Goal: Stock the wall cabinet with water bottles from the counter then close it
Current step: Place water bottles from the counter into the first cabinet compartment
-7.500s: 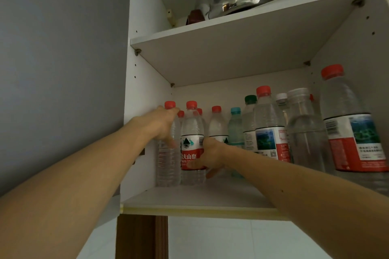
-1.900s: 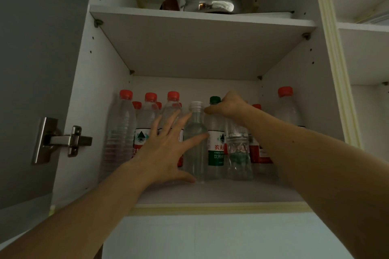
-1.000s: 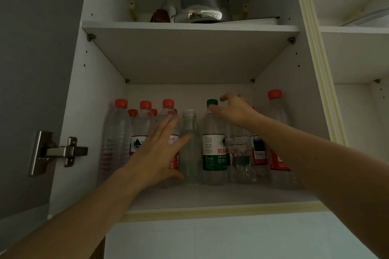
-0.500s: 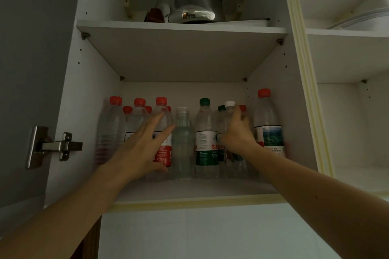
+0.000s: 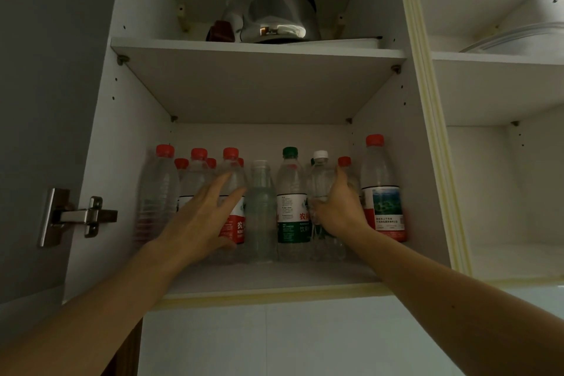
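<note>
Frame centre — our right hand [image 5: 337, 210] grips the white-capped clear plastic bottle [image 5: 321, 180], tidying the row; left hand [image 5: 203, 217], fingers spread, steadies the red-labelled clear bottle [image 5: 233, 192]

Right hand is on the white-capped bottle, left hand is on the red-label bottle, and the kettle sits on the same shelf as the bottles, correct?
Not quite. The head view shows the kettle on the shelf above. The rest holds: right hand grips the white-capped bottle, left hand touches the red-label bottle.
</note>
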{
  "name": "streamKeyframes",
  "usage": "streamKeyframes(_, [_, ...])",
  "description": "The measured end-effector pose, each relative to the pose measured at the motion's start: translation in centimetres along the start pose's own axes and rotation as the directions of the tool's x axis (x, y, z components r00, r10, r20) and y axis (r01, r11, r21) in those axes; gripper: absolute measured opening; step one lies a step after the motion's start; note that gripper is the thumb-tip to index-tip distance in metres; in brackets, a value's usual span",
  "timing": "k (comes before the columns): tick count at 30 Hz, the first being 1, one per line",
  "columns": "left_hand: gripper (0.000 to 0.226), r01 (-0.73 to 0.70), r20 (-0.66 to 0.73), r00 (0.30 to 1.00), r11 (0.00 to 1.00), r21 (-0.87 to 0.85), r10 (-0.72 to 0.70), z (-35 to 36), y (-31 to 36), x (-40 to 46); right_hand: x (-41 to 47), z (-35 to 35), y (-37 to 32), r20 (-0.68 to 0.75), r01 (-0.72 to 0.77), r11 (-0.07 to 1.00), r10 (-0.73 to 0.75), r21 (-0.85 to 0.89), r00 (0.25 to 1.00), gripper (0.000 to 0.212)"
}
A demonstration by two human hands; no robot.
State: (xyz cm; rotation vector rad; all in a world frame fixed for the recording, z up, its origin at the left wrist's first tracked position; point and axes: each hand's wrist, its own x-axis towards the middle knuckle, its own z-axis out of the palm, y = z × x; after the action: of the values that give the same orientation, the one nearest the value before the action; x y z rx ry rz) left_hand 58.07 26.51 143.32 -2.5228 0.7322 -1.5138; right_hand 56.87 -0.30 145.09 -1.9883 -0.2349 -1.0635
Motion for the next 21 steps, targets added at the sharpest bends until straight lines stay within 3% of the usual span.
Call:
streamKeyframes(5, [0.091,-0.066,-0.169,0.985,0.988,-0.14,0.042,-0.8,2.3,2.3,-0.3,0.4,0.6,0.052,0.015,0.999,-0.013,-0.036,0.999,0.092])
streamKeyframes(9, [0.093,0.011,-0.115,0.992,0.942,-0.336,-0.053,-1.3,4.8,6.7,-0.1,0.1,1.2,0.178,0.018,0.997,-0.004,-0.076,0.984,0.112])
streamKeyframes(15, [0.118,0.073,0.095,0.993,0.996,-0.051,-0.068,-0.2,5.6,11.8,0.2,-0.3,1.9,0.255,-0.021,0.991,0.055,-0.135,0.965,0.122])
streamKeyframes(21, [0.096,0.041,0.003,0.999,0.999,0.006,-0.041,2.3,5.9,12.1,0.3,-0.1,2.1,0.263,-0.015,0.99,0.051,-0.138,0.963,0.121])
